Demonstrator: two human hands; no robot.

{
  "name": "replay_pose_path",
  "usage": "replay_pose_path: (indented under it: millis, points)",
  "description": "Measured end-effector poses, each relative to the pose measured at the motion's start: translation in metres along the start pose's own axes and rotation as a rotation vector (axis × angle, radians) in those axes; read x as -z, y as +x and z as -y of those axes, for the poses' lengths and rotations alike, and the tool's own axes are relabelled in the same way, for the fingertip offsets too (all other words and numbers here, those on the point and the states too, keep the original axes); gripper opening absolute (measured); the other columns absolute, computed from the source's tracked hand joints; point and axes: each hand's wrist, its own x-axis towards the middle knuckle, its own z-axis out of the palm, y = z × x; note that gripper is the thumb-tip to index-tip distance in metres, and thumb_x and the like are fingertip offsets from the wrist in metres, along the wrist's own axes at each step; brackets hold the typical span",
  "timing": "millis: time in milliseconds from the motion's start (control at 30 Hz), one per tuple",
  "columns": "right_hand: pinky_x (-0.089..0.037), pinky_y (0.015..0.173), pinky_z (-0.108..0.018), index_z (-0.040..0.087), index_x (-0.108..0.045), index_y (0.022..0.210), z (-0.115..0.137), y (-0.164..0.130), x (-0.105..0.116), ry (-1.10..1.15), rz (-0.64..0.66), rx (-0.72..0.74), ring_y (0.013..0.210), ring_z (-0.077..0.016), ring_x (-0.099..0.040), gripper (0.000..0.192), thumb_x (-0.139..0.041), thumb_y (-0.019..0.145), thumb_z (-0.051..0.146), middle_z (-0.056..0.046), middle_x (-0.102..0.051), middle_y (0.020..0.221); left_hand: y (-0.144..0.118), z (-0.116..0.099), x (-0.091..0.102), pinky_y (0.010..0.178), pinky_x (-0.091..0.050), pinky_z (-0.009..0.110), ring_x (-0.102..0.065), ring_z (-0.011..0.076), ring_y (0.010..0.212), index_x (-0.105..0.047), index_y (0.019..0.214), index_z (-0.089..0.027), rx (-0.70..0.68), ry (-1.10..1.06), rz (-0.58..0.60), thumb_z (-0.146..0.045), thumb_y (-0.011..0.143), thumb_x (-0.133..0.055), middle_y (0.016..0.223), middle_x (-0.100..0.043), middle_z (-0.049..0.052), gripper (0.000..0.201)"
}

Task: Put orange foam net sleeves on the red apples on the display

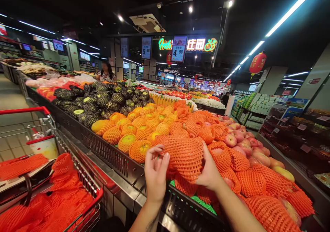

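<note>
Netted fruit (184, 156): round, wrapped in orange foam mesh, honeycomb weave, fruit itself hidden under net. Sits at front edge of counter (121, 163), held just above the pile, between both hands.

Left hand (155, 173): fingers curled, fingertips pinching the net's left edge; grip closed on mesh. Right hand (210, 171): palm pressed against net's right side, fingers wrapped behind it; grip clasping the fruit.

Around: more netted fruit (260, 187) heaped to the right along front edge, touching one another. Bare pink-red apples (241, 140) behind, toward counter's right side. Yellow-orange fruit in nets (136, 130) to the left, then dark green fruit in black nets (103, 101) farther left-back. Green matting (202, 201) shows under pile near front rail.

Shopping cart (77, 177), red-trimmed, stands just beside counter's front left, loose orange nets (54, 197) piled inside. Person (106, 73) at far side of counter. Price signs (178, 49) hang overhead.
</note>
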Motion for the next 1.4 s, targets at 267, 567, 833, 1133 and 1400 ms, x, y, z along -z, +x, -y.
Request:
replay_pose_path:
  millis: [267, 567, 833, 1133, 1400]
  points:
    - [-0.033, 0.121, -0.057, 0.025, -0.054, 0.138, 0.003, -0.004, 0.006, -0.273, 0.010, 0.244, 0.135, -0.0397, -0.052, 0.098, -0.094, 0.050, 0.039, -0.014, -0.060, 0.139, -0.027, -0.005, 0.001, 0.105, -0.051, 0.048, -0.064, 0.0352, 0.121, -0.049, 0.136, -0.017, 0.361, -0.123, 0.354, -0.054, 0.063, -0.088, 0.129, -0.066, 0.017, 0.090]
    - [-0.060, 0.090, -0.039, 0.030, -0.048, 0.119, 0.024, -0.001, 0.012, -0.038, -0.032, 0.259, 0.095, -0.0203, -0.071, 0.064, -0.089, 0.070, 0.033, -0.007, -0.058, 0.127, -0.020, 0.020, 0.022, 0.111, -0.048, 0.046, -0.064, 0.0319, 0.123, -0.047, 0.141, -0.020, 0.135, 0.032, 0.045, -0.053, 0.071, -0.081, 0.130, -0.066, 0.014, 0.085]
    - [-0.035, 0.119, -0.060, 0.036, -0.020, 0.158, 0.024, -0.003, 0.014, -0.398, 0.156, 0.436, 0.154, -0.0400, -0.025, 0.130, -0.097, 0.053, 0.048, -0.016, -0.015, 0.169, -0.026, 0.008, 0.024, 0.114, -0.045, 0.048, -0.062, 0.0320, 0.126, -0.038, 0.149, -0.022, 0.161, 0.092, 0.128, -0.051, 0.072, -0.083, 0.137, -0.061, 0.015, 0.094]
    - [-0.052, 0.105, -0.046, 0.028, -0.059, 0.127, 0.032, -0.005, 0.016, -0.308, -0.087, 0.460, 0.111, -0.0294, -0.069, 0.084, -0.091, 0.052, 0.049, -0.006, -0.071, 0.120, -0.014, 0.004, 0.035, 0.124, -0.025, 0.054, -0.039, 0.0345, 0.147, -0.036, 0.152, -0.017, -0.078, 0.435, 0.535, -0.075, 0.086, -0.054, 0.148, -0.048, 0.021, 0.090]
    - [-0.063, 0.083, -0.040, 0.023, -0.060, 0.121, 0.069, 0.008, 0.140, 0.141, -0.740, -0.085, 0.116, -0.0284, -0.068, 0.062, -0.048, 0.081, 0.069, -0.011, -0.069, 0.128, 0.018, 0.050, 0.040, 0.119, -0.026, 0.065, -0.029, 0.0406, 0.148, -0.034, 0.152, -0.010, -0.446, 0.960, 0.456, -0.065, 0.098, -0.036, 0.153, -0.036, 0.027, 0.077]
